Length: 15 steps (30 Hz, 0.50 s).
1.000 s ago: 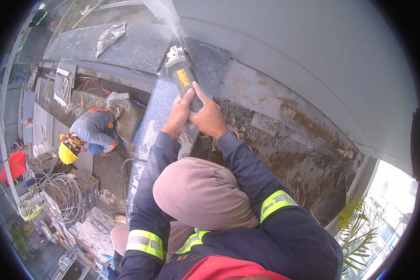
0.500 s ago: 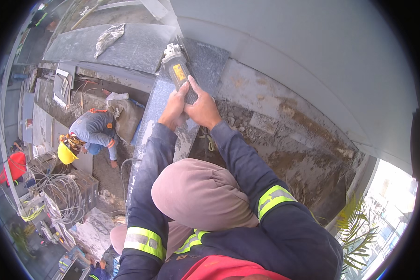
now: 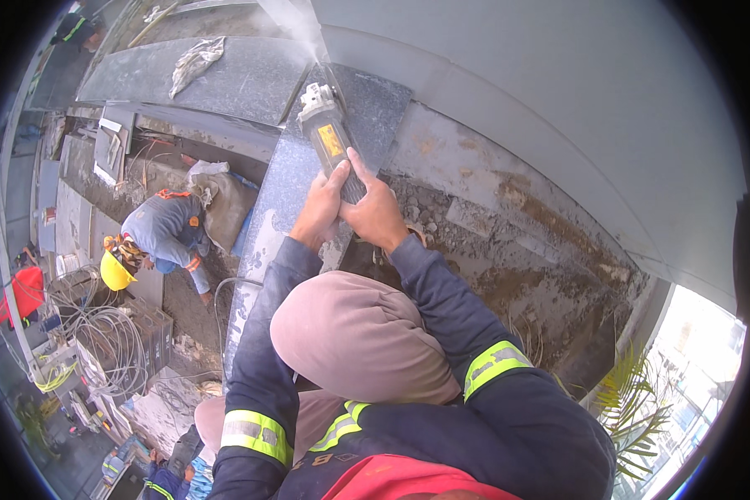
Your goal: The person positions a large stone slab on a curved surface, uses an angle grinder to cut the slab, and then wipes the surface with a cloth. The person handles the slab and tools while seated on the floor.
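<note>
Both my hands grip a grey angle grinder (image 3: 329,137) with a yellow label. My left hand (image 3: 318,208) wraps the left of its body, and my right hand (image 3: 368,208) wraps the right, thumb along the top. The grinder's head is over a speckled dark grey stone slab (image 3: 371,108), beside a narrow seam. White dust (image 3: 296,25) sprays up beyond it. Where the disc meets the stone is hard to make out. My bent knee (image 3: 350,333) lies between my forearms.
A co-worker in a yellow helmet (image 3: 158,233) crouches at left among boards and coiled cables (image 3: 117,358). A white rag (image 3: 196,62) lies on another slab. A grey wall panel (image 3: 558,83) rises at right, above a rubble-filled trough (image 3: 517,283). Palm fronds (image 3: 629,400) show lower right.
Compared with half a second ago, my hands and the grinder are slightly lower and to the right, toward me. The dust plume, faint then, is dense again. The co-worker stays crouched.
</note>
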### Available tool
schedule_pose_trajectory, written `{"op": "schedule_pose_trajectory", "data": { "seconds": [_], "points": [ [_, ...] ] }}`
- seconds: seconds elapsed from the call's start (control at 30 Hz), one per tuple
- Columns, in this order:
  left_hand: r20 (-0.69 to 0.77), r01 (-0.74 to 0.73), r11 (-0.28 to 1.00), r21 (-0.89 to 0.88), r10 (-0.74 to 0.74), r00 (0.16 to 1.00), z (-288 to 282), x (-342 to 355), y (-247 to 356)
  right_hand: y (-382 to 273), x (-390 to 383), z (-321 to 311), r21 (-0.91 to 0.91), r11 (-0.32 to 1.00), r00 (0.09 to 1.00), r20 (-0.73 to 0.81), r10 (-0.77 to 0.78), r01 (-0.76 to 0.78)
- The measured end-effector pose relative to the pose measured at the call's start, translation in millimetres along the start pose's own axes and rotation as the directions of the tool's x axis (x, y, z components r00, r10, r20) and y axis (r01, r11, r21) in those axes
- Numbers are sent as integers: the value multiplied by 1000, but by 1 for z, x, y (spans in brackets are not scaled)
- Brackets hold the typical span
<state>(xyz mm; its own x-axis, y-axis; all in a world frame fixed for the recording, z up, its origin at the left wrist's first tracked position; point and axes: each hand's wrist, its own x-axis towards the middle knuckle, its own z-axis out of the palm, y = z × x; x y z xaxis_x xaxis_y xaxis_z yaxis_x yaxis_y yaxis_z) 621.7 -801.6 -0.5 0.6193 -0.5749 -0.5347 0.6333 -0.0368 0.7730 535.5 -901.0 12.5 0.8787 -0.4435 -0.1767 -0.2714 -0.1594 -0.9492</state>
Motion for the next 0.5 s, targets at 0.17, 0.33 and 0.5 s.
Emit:
{"op": "schedule_pose_trajectory", "data": {
  "seconds": [0.17, 0.33, 0.5],
  "points": [
    [-21, -4, 1000, -23, 4, 1000, 2, -2, -2, -5, -2, -2, -10, 997, 996, 44, 73, -73],
    [-8, 2, 1000, -29, -2, 1000, 5, 2, 3, 6, 6, 2, 19, 999, 999, 7, 42, -42],
    [-37, -18, 1000, 1, 18, 999, -2, 9, 4, -9, 11, -3, -19, 990, 985, 98, 139, -138]
  ]
}}
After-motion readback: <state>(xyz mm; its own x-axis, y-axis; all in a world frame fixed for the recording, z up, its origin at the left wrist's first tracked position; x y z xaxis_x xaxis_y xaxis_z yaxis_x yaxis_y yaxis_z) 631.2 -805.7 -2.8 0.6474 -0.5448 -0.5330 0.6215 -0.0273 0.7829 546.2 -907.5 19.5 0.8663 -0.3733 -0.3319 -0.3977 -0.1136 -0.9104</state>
